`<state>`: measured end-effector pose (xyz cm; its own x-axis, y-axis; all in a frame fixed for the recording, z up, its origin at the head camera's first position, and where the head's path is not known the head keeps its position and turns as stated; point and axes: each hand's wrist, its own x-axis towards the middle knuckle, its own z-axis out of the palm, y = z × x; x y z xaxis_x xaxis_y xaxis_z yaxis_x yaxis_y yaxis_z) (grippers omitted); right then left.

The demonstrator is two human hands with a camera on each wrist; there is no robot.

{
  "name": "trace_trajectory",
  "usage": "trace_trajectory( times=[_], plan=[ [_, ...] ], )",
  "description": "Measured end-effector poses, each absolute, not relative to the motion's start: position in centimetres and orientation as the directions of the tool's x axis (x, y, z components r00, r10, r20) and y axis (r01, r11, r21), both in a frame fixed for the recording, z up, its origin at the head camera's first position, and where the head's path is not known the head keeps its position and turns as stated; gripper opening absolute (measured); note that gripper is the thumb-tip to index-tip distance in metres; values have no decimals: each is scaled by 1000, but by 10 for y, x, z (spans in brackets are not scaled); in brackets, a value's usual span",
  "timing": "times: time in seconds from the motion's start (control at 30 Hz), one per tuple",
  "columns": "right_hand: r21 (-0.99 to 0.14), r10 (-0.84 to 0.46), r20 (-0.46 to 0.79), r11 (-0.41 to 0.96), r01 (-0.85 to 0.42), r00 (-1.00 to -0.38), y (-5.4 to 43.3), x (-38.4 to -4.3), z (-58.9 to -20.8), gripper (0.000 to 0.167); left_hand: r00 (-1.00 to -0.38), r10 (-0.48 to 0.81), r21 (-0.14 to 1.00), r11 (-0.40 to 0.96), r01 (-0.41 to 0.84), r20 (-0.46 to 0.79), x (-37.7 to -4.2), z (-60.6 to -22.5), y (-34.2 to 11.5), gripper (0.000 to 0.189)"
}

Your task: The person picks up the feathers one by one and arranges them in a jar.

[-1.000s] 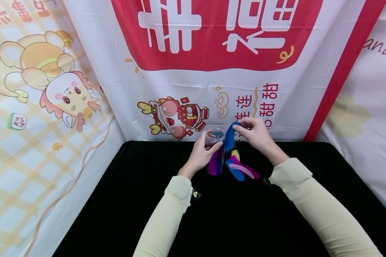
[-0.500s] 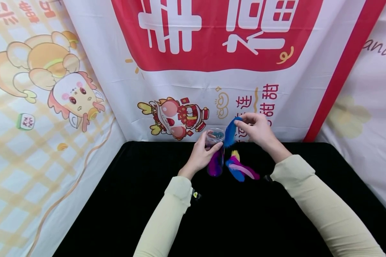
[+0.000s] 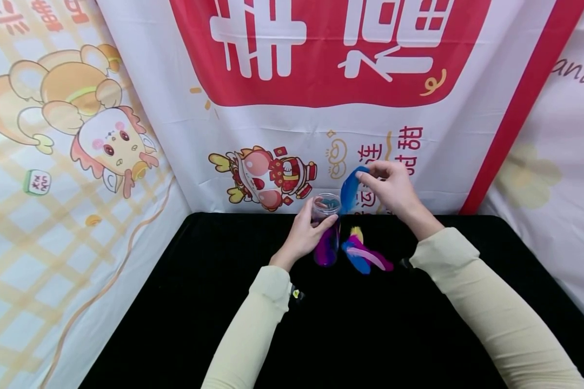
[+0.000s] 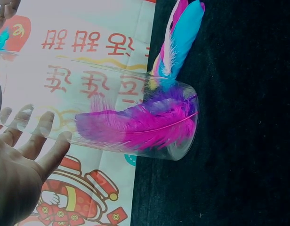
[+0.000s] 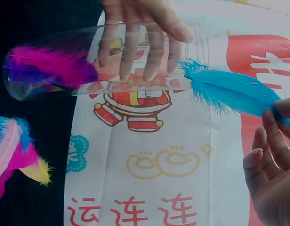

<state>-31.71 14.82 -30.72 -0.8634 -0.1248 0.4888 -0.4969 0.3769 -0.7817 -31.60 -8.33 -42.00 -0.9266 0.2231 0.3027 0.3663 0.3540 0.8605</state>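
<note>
My left hand (image 3: 302, 232) grips a clear jar (image 3: 326, 237) near its open mouth, fingers wrapped round the wall. Magenta and purple feathers (image 4: 140, 125) lie inside at the jar's bottom end. With thumb and fingertips my right hand (image 3: 391, 189) pinches a blue feather (image 3: 350, 189) by one end, up and to the right of the jar's mouth. Its fluffy lower end hangs beside the rim, as the right wrist view (image 5: 239, 89) also shows. Right of the jar, a small pile of feathers (image 3: 365, 256) in blue, magenta, pink and yellow lies on the table.
The black cloth-covered table (image 3: 350, 335) reaches back to a white and red printed curtain (image 3: 282, 124) close behind the hands. More printed cloth (image 3: 68, 216) hangs at the left, and a pale cloth (image 3: 555, 205) at the right.
My right hand has risen with the blue feather, lifting it away from the pile toward the height of the jar's mouth. The left hand and jar have stayed in place.
</note>
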Motion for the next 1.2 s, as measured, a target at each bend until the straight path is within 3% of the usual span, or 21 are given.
trace_trajectory(
  times=[0.4, 0.67, 0.9, 1.2],
  plan=[
    [-789, -96, 515, 334, -515, -852, 142, -316, -292, 24, -931, 221, 860, 366, 356, 291, -315, -418, -84, 75],
    [-797, -95, 505, 330, -506, -858, 131, -292, -268, 20, -933, 217, 861, 369, 349, 286, -314, -417, -84, 76],
    [-773, -107, 532, 342, -534, -840, 136, -317, -286, 26, -928, 224, 860, 359, 363, 298, -315, -418, -84, 75],
    [-732, -147, 555, 383, -564, -819, 135, -317, -290, 21, -928, 230, 860, 360, 361, 293, -315, -419, -84, 78]
  ],
)
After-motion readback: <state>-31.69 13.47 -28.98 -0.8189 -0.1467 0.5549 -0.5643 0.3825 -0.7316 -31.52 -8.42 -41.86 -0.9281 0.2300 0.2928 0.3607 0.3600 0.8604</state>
